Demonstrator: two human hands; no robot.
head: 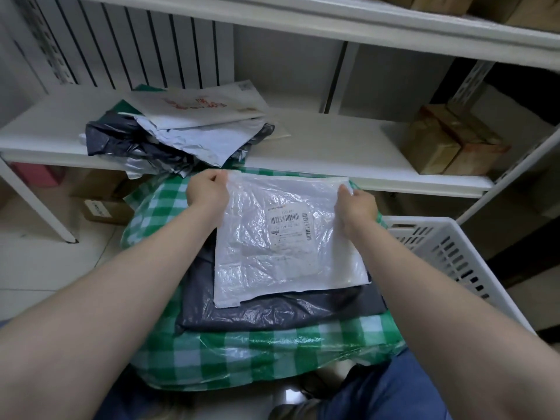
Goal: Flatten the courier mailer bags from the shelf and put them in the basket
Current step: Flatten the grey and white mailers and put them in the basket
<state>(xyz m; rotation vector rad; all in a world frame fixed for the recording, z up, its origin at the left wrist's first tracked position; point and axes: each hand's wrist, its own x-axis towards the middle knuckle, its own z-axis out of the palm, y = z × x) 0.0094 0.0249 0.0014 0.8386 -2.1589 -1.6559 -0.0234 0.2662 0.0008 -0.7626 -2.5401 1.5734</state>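
A white mailer bag (288, 244) with a barcode label lies spread in front of me, over a dark grey mailer bag (272, 310). My left hand (206, 190) pinches its far left corner and my right hand (356, 207) pinches its far right corner. Both bags rest on a large green-and-white checked bag (230, 356). On the white shelf (318, 150) behind lies a crumpled pile of mailer bags (181, 134), dark grey, white and green. The white slotted basket (448, 256) stands at my right.
Brown taped cardboard boxes (448, 144) sit at the right end of the shelf. More boxes stand on the floor under the shelf at the left (103, 204). An upper shelf board (333, 22) runs overhead. My blue-trousered knee (388, 392) is at the bottom.
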